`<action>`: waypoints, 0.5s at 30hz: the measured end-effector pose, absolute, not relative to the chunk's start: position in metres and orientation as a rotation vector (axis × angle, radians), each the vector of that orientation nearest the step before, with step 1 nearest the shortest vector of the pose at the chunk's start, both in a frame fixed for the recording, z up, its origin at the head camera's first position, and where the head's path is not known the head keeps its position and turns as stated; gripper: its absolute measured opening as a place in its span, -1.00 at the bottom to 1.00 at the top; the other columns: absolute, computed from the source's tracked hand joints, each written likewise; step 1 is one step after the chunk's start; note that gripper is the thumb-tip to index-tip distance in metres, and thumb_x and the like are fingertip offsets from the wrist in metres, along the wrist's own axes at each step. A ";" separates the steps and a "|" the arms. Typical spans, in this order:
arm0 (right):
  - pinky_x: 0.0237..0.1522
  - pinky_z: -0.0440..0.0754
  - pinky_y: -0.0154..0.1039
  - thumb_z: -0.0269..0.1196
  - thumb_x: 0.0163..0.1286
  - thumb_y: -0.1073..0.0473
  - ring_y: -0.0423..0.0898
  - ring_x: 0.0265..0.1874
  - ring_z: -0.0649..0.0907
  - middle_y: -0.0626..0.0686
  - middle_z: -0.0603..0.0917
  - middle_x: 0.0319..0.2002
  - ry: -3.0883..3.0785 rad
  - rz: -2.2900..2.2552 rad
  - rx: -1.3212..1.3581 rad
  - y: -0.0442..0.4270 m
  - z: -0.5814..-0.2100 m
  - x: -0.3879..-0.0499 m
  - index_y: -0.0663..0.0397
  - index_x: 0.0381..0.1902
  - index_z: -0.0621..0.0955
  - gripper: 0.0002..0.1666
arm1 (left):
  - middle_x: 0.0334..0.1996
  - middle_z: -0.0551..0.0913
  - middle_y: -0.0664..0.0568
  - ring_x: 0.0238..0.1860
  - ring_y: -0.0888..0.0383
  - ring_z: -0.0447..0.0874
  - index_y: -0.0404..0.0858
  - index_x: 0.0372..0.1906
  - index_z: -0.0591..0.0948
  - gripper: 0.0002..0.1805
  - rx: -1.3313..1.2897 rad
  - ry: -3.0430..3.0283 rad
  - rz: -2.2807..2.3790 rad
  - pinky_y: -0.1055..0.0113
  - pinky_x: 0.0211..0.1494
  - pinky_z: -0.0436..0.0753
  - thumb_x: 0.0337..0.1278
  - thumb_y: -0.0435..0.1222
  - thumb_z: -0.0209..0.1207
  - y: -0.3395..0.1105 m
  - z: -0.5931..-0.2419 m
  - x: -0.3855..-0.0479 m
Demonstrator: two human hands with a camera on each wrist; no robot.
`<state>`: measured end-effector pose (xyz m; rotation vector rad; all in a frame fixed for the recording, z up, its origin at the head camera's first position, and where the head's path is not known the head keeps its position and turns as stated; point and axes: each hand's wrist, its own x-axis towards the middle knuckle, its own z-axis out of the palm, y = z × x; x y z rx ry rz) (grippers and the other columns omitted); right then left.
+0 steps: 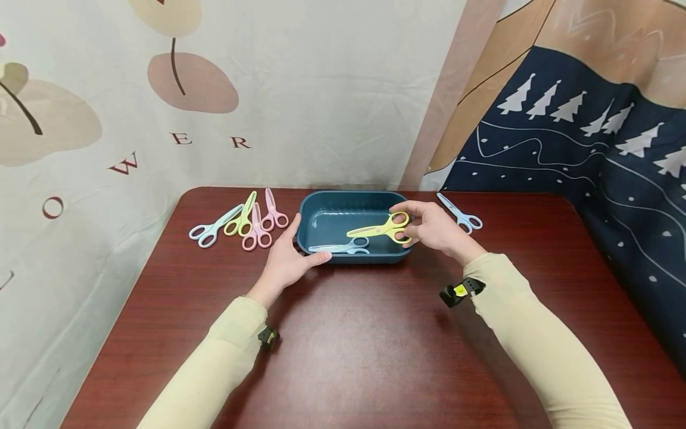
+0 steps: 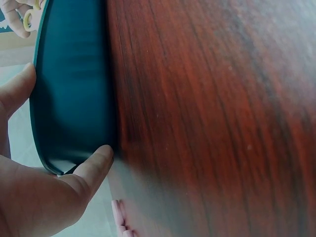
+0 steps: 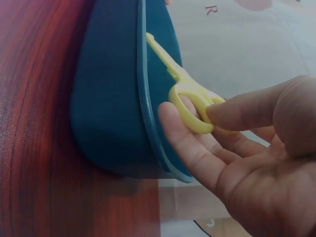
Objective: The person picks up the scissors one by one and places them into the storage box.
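A dark blue-green rectangular bin [image 1: 348, 202] sits at the table's back edge. My right hand [image 1: 431, 229] pinches yellow scissors [image 1: 375, 230] by the finger loops, thumb against a loop in the right wrist view. Their closed blades point left over the bin, above light blue scissors [image 1: 343, 248] lying inside it. At the bin's front left corner rests my left hand [image 1: 284, 259], thumb and fingers spread. Its thumb touches the front rim and its fingers lie along the left end. In the left wrist view one fingertip [image 2: 103, 154] presses low on the bin's wall.
Left of the bin lie pale blue scissors [image 1: 214, 226], yellow-green scissors [image 1: 243, 215] and two pink scissors [image 1: 257, 229]. Blue scissors [image 1: 458, 213] lie right of the bin, near my right hand. A printed cloth [image 1: 321, 107] hangs behind the dark red wooden table [image 1: 364, 333].
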<state>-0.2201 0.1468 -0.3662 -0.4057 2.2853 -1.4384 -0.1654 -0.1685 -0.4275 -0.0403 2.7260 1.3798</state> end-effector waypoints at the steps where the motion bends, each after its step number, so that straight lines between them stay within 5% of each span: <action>1: -0.11 0.79 -0.05 0.10 0.41 0.58 0.13 -0.11 0.76 0.36 0.60 0.10 2.290 -1.431 -0.410 0.146 -0.366 -0.220 0.37 0.39 0.45 -0.41 | 0.63 0.12 -0.17 0.60 -0.08 0.13 -0.22 0.68 0.00 0.26 -0.039 2.726 1.379 0.00 0.59 0.22 0.02 -0.02 0.54 -0.168 -0.427 -0.166; 15: -0.19 0.80 -0.12 0.17 0.35 0.60 0.07 -0.18 0.76 0.33 0.62 0.05 2.354 -1.296 -0.470 0.136 -0.370 -0.225 0.36 0.35 0.50 -0.40 | 0.63 0.13 -0.16 0.60 -0.08 0.13 -0.19 0.68 -0.01 0.26 -0.056 2.713 1.375 -0.02 0.59 0.23 0.02 -0.01 0.53 -0.169 -0.427 -0.165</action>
